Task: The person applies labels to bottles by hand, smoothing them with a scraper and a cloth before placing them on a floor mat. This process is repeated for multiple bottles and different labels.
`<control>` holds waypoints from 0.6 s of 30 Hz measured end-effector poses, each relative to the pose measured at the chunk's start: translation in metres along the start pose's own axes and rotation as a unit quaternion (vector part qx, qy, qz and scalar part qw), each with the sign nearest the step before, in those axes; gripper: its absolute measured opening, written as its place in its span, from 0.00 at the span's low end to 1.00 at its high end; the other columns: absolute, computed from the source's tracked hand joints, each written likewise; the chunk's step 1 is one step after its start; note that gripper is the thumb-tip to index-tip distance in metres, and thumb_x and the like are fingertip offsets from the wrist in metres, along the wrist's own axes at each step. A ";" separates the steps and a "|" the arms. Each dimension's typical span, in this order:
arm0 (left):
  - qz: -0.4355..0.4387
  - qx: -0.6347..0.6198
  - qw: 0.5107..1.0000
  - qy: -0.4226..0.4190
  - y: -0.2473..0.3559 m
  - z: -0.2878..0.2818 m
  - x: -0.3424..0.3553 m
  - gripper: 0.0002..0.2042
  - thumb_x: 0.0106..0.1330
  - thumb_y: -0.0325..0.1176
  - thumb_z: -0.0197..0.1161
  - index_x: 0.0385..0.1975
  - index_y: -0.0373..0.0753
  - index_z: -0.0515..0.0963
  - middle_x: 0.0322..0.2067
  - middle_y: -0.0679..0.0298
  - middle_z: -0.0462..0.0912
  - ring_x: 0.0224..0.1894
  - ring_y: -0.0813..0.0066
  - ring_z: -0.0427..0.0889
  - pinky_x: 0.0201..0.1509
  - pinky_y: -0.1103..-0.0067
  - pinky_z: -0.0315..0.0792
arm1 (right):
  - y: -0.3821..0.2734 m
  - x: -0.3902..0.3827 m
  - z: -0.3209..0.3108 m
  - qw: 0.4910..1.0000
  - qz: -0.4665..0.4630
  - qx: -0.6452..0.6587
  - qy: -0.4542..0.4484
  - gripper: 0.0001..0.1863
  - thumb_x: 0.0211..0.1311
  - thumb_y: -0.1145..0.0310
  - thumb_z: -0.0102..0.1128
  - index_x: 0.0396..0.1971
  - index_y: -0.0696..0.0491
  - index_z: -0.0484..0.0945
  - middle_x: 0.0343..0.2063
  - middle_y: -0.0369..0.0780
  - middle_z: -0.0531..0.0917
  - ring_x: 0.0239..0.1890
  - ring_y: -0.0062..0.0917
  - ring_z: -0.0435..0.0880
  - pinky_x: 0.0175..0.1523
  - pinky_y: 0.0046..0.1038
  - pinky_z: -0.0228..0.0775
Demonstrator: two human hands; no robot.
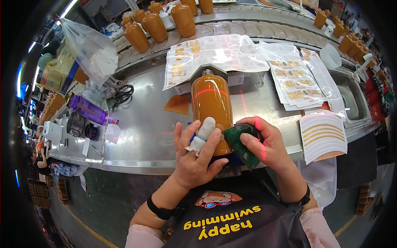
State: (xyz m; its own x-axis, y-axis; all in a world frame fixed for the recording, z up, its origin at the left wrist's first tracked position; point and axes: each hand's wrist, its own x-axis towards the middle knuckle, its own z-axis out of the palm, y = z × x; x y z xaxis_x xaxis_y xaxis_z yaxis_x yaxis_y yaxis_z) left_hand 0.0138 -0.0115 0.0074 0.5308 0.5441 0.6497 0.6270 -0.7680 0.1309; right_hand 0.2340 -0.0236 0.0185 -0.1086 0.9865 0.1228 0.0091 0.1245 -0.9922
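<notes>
A glossy brown bottle (212, 99) lies in front of me, its neck in a dark angular holder (197, 72) and its base toward me. Red light lines cross it. My left hand (197, 155) rests on the bottle's lower left side, fingers spread; one finger wears a white cover (205, 131) with a light blue band. Between thumb and fingers, my right hand (266, 142) pinches a dark green flat scraper (241, 145), whose edge meets the bottle's lower right side. An amber flat scraper (178, 104) lies on the metal table left of the bottle.
Label sheets (231, 51) lie behind the holder, with more stacked sheets (295, 76) and gold-striped strips (324, 134) on the right. Brown bottles (183, 20) stand on a conveyor (231, 22) at the back. Scissors (123, 94) and a purple bottle (87, 109) lie left. A sink (351, 97) is far right.
</notes>
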 end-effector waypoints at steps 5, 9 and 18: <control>0.033 0.051 0.998 0.011 0.007 0.004 0.002 0.23 0.64 0.49 0.60 0.55 0.44 0.75 0.55 0.56 0.74 0.62 0.59 0.66 0.72 0.50 0.42 | 0.002 -0.001 -0.003 1.000 -0.001 -0.017 0.018 0.14 0.61 0.73 0.59 0.46 0.59 0.76 0.32 0.37 0.82 0.34 0.15 0.78 0.40 0.20 0.73; 0.083 0.054 0.995 0.014 0.013 0.010 0.006 0.21 0.61 0.42 0.65 0.54 0.46 0.75 0.51 0.58 0.77 0.61 0.60 0.67 0.72 0.49 0.41 | 0.002 0.002 -0.008 0.997 0.002 -0.056 0.052 0.13 0.62 0.73 0.59 0.46 0.59 0.75 0.34 0.36 0.82 0.35 0.14 0.78 0.42 0.18 0.72; -0.143 -0.090 0.986 0.016 -0.012 0.009 -0.021 0.42 0.60 0.47 0.66 0.66 0.29 0.53 0.63 0.46 0.63 0.66 0.46 0.59 0.71 0.51 0.43 | -0.051 0.019 0.011 0.891 -0.308 -0.258 -0.210 0.13 0.49 0.75 0.66 0.37 0.53 0.79 0.27 0.40 0.76 0.30 0.33 0.77 0.35 0.34 0.68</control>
State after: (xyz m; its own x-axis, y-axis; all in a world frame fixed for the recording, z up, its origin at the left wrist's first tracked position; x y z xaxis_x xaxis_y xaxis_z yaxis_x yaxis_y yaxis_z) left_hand 0.0007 -0.0102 -0.0147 0.3265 0.7378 0.5907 0.6358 -0.6339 0.4403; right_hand 0.2203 -0.0126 0.0706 -0.6119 0.6002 0.5151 0.2627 0.7685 -0.5834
